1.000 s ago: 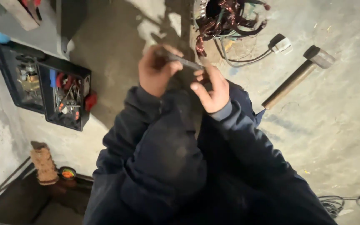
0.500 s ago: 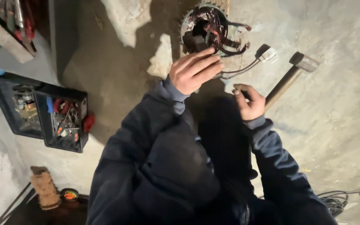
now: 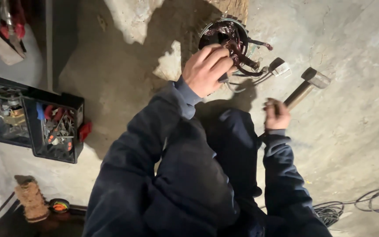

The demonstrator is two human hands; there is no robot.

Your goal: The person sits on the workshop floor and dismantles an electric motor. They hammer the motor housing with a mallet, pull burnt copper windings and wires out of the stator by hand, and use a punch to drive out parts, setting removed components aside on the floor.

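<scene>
from up here i see my left hand at the upper middle of the frame, fingers curled tight around a dark tool whose tip i cannot make out, pressed against the motor stator that lies on the concrete floor. the stator sits at the top centre, its reddish-brown copper windings spilling out toward the right, with a white connector plug on thin leads just beside it.

my right hand, right of centre, is closed around the wooden handle of a hammer; the steel head points to the upper right and seems to rest on or just above the floor, i cannot tell which.

the risks i judge from this: the stator is not clamped, only braced by the left hand, so a blow could make it skid or roll. the knuckles of that hand sit right at the tool, so a glancing strike could land on them. the loose windings and leads lie near the strike line and could be nicked. a tool slipping off the winding could jab toward my knees, which are close below. the coiled cable at the lower right and the open black tool case at the left stay well apart from all this.
</scene>
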